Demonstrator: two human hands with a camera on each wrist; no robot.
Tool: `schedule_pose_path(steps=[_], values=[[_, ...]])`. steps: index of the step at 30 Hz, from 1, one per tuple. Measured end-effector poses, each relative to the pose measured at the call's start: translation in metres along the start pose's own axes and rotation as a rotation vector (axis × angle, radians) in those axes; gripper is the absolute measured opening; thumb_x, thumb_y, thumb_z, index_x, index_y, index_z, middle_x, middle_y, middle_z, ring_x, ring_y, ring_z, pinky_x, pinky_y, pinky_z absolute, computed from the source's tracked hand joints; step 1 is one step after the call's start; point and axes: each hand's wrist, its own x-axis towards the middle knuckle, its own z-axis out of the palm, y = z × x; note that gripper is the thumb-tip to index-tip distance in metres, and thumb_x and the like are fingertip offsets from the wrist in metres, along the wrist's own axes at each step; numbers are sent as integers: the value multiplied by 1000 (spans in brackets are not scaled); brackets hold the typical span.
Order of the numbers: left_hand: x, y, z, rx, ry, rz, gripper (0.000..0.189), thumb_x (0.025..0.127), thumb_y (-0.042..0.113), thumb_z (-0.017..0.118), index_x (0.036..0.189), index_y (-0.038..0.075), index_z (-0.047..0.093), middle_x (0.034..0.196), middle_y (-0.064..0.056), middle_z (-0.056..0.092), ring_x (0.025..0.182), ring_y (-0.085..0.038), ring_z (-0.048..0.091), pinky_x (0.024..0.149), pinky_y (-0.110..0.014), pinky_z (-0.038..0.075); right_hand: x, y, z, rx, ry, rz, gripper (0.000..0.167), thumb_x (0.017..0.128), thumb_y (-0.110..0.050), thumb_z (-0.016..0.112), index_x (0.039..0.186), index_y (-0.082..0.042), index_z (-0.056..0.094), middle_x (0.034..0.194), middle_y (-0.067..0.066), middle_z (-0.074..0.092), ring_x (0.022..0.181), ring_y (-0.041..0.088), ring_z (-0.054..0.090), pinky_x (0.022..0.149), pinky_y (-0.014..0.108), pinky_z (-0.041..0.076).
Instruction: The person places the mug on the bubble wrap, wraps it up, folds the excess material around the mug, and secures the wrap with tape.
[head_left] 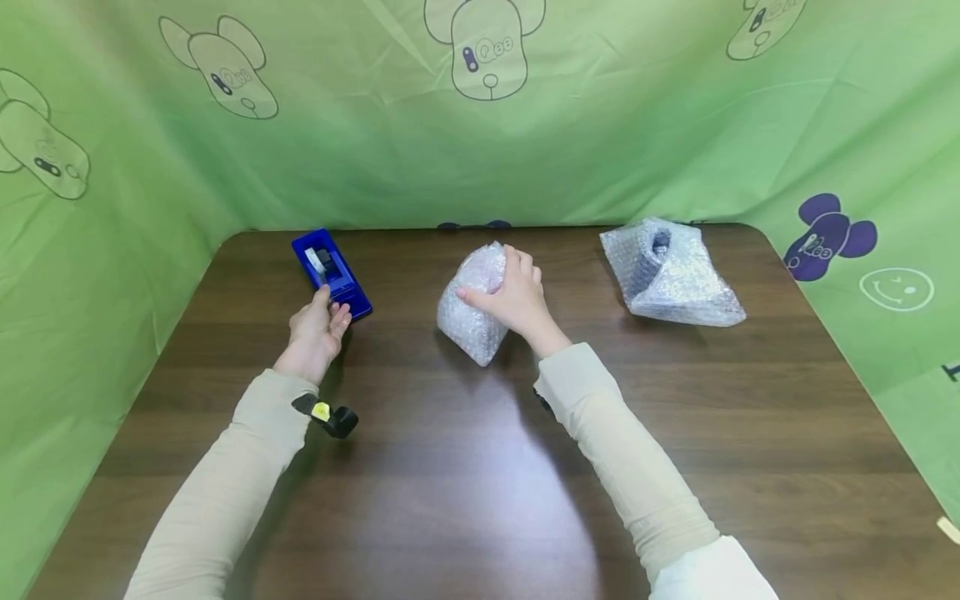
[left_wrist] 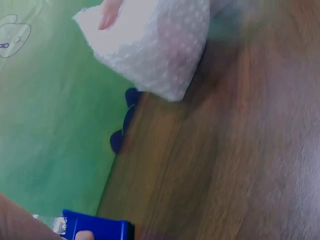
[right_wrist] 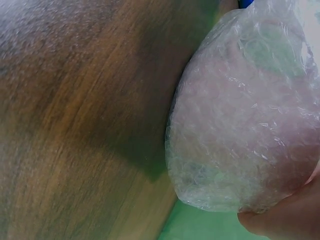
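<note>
A rounded bundle in bubble wrap (head_left: 472,308) is in the middle of the table's far half. My right hand (head_left: 517,296) grips it from the right, thumb on the near face and fingers over the far side. The right wrist view shows the clear wrap (right_wrist: 240,120) close up, with part of the hand at its lower right edge. On the left is a blue tape dispenser (head_left: 352,293) with a roll in it. My left hand (head_left: 315,332) is at its near end, fingertips at the edge, fingers loosely extended. The left wrist view catches one corner of the dispenser (left_wrist: 100,227).
A second piece of bubble wrap (head_left: 686,283), partly rolled, lies at the back right of the wooden table (head_left: 420,467). A green printed curtain (head_left: 360,150) hangs behind and along both sides.
</note>
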Motion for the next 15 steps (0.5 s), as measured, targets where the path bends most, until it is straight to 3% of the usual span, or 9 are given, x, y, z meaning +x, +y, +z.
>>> schedule_pose_path(steps=[1,2,5,8,11,15], values=[[0,-2,1,0,13,28,18,98,26,51,111,15,48,87,3,48,88,-7,56,75,-13,50,0,0,0,1,0,0,108,72,-55,74,150,-6,19,151,15,25,133,35,28,109,51,32],[0,-4,2,-4,24,48,18,98,25,50,112,13,48,87,3,49,92,-8,57,75,-14,51,0,-1,0,3,0,0,108,72,-55,74,150,-6,19,151,15,25,133,35,28,109,51,32],[0,-8,6,-50,26,89,12,98,21,49,103,10,47,93,2,48,110,-12,56,90,-17,50,1,-1,0,-7,-2,4,108,72,-55,74,150,-6,18,152,15,25,133,35,28,109,51,32],[2,-12,9,-73,30,126,10,99,19,48,99,9,47,97,1,44,123,-15,48,107,-21,40,0,-2,0,-17,-3,10,108,72,-55,74,151,-7,18,152,15,24,134,35,27,109,51,33],[1,-16,9,-88,30,166,16,98,16,48,85,8,44,96,-1,44,118,-16,49,107,-22,41,0,-1,-1,-21,-3,14,108,72,-55,74,151,-7,17,152,14,24,134,35,27,109,51,33],[1,-22,9,-118,15,198,16,97,13,47,83,7,44,100,-3,43,119,-17,47,108,-23,40,0,0,0,-17,-7,17,108,72,-54,74,151,-7,17,152,14,24,135,35,27,110,50,32]])
